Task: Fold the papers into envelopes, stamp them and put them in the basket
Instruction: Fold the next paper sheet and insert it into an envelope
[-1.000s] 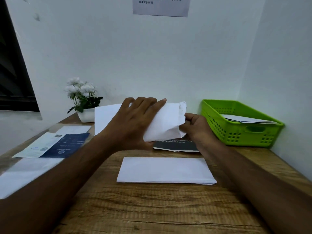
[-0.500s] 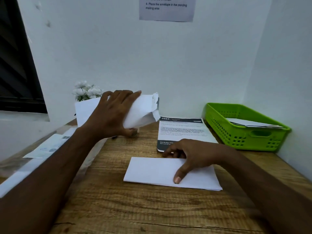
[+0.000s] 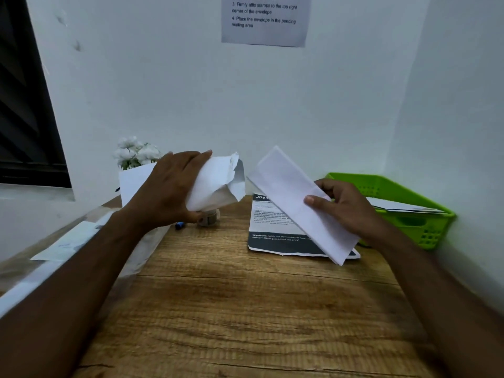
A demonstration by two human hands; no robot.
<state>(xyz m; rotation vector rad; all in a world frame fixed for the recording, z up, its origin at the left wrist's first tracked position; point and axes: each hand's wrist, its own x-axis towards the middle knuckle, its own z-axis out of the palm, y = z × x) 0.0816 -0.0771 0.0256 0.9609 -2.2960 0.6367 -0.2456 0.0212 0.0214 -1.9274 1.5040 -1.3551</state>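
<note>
My left hand (image 3: pixel 170 190) grips a white envelope (image 3: pixel 221 181) held up above the table's far left, its torn open end bulging toward the right. My right hand (image 3: pixel 342 207) pinches a folded white paper (image 3: pixel 289 192), lifted off the table and tilted, its upper end pointing at the envelope's mouth without touching it. A green basket (image 3: pixel 409 222) stands at the right against the wall with a white envelope (image 3: pixel 401 207) lying inside.
A printed sheet with a dark band (image 3: pixel 275 236) lies flat under the raised paper. A blue-capped pen (image 3: pixel 180 225) and a small jar (image 3: pixel 208 219) sit below my left hand. White flowers (image 3: pixel 135 155) stand at the back left. Papers (image 3: pixel 68 244) lie on the left ledge. An instruction sheet (image 3: pixel 266 20) hangs on the wall.
My right hand has picked the folded paper up off the table and tilted it toward the envelope. My left hand stays raised with the envelope.
</note>
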